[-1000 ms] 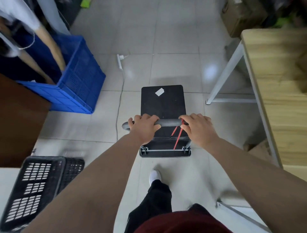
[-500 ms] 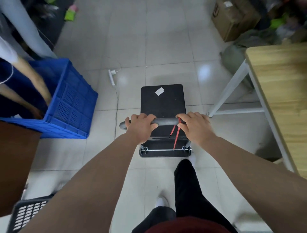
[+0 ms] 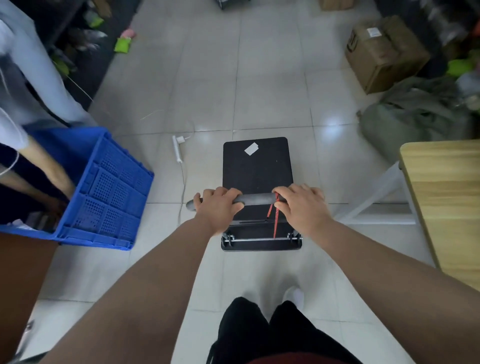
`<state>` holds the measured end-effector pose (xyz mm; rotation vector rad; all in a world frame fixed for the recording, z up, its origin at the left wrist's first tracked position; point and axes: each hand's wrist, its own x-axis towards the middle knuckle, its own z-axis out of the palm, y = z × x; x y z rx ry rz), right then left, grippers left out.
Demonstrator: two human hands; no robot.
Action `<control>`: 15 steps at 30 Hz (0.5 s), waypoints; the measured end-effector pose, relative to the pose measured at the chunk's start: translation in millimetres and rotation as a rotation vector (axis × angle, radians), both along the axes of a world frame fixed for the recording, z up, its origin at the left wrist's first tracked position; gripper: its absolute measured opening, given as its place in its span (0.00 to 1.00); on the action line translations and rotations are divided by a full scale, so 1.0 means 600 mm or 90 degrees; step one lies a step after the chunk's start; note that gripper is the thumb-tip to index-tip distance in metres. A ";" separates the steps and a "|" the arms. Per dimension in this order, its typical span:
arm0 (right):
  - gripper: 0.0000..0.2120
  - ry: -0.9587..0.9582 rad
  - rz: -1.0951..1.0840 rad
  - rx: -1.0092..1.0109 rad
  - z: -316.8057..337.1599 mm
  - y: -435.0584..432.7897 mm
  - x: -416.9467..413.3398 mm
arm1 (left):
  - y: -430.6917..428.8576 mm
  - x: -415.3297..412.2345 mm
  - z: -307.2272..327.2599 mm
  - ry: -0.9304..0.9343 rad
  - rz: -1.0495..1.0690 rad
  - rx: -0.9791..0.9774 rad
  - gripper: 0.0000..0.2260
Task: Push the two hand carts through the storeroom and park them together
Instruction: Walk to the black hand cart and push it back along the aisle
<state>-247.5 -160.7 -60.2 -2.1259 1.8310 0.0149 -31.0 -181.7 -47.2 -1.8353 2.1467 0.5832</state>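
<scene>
A black flat hand cart [image 3: 257, 166] with a white sticker on its deck rolls on the tiled floor straight in front of me. Its grey handle bar [image 3: 257, 199] runs crosswise, with a red strap hanging from its right part. My left hand [image 3: 218, 206] grips the bar's left end and my right hand [image 3: 300, 205] grips its right end. At the very top edge a dark object [image 3: 231, 3] stands on the floor; I cannot tell what it is.
A blue crate [image 3: 111, 192] sits at the left, with another person [image 3: 31, 85] bent over it. A white power strip [image 3: 177, 148] and its cord lie left of the cart. A wooden table [image 3: 446, 197] stands right; a cardboard box [image 3: 381, 52] and green bags [image 3: 415, 114] lie beyond.
The cart and I have advanced down the aisle: the blue crate, power strip and table slid back toward me, the black basket left the view, and more floor ahead appeared.
</scene>
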 end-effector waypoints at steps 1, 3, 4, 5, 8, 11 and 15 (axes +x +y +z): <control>0.15 -0.004 -0.001 -0.002 0.000 -0.019 -0.007 | -0.019 -0.008 0.000 0.000 0.001 0.001 0.14; 0.15 -0.014 -0.001 0.000 -0.001 -0.063 -0.021 | -0.063 -0.021 0.003 0.003 0.008 0.006 0.14; 0.15 -0.015 -0.002 0.006 -0.001 -0.086 -0.027 | -0.084 -0.027 0.004 0.003 0.010 0.012 0.14; 0.15 -0.014 -0.003 0.012 0.000 -0.107 -0.031 | -0.105 -0.032 0.006 0.001 0.009 0.017 0.14; 0.15 -0.007 -0.007 0.015 -0.001 -0.174 -0.039 | -0.171 -0.041 0.006 -0.006 0.007 0.020 0.14; 0.15 0.001 -0.012 0.004 -0.003 -0.249 -0.039 | -0.249 -0.042 0.005 -0.012 0.005 0.023 0.14; 0.15 0.009 -0.018 0.004 0.001 -0.361 -0.029 | -0.368 -0.036 0.005 -0.016 -0.006 0.024 0.14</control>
